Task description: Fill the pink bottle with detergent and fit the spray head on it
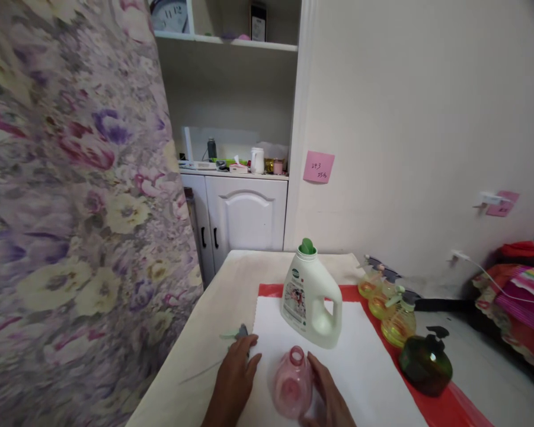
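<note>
A pink translucent bottle [292,382] without a cap stands on a white sheet [360,362] at the table's near edge. My right hand [326,391] is cupped around its right side. Flat on the sheet's left edge lies my left hand [235,379], its fingertips touching a grey and green spray-pump head [236,334] that lies on the table. Just behind the pink bottle stands a white detergent jug [311,296] with a green cap.
Three yellow spray bottles [393,308] and a dark green one [425,363] line the table's right side on a red mat [448,406]. A floral curtain [71,196] hangs at left. White cabinet [242,213] and shelves stand behind; bright bedding [520,296] at right.
</note>
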`<state>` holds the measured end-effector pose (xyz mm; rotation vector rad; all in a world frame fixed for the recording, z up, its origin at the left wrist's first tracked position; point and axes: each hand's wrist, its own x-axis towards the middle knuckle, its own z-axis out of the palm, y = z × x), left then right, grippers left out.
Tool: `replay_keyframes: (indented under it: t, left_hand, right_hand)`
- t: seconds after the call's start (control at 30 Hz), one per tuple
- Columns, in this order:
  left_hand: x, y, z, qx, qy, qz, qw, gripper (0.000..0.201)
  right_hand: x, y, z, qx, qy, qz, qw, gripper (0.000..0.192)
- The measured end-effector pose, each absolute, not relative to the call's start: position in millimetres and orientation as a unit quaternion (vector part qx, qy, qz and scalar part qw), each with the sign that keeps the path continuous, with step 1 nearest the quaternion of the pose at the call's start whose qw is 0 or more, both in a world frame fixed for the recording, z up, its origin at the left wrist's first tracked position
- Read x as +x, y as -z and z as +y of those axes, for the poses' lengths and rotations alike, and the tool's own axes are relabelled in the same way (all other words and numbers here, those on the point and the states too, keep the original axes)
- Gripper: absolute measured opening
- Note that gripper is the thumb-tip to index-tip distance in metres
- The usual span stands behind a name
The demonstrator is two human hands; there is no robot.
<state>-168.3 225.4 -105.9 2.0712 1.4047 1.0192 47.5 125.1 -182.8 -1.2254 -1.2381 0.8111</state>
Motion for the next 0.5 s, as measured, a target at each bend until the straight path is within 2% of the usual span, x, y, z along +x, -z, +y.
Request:
replay_keyframes:
  t: [0.1,0.2,0.37,0.5]
  left_hand:
    - [-161.5,102.5,221.4,0.719,-0.404,0.492,0.279,0.032]
    - [-153.6,94.0,215.8,0.694,-0.415,0.479,0.341,0.030]
    - [-141.8,83.2,208.7,0.680,-0.423,0.461,0.383,0.027]
    - [-137.0,84.5,207.3,0.682,-0.415,0.466,0.382,0.024]
  right_hand:
    - [69.4,170.7,120.0,-0.534,-0.338,-0.483,0.606,0.068]
    - [96.2,136.5,122.6,-0.549,-0.328,-0.429,0.638,0.053]
    - [129.6,83.4,155.8,-0.576,-0.272,-0.402,0.658,0.055]
    - [135.4,69.1,191.9,-0.555,-0.296,-0.440,0.641,0.050]
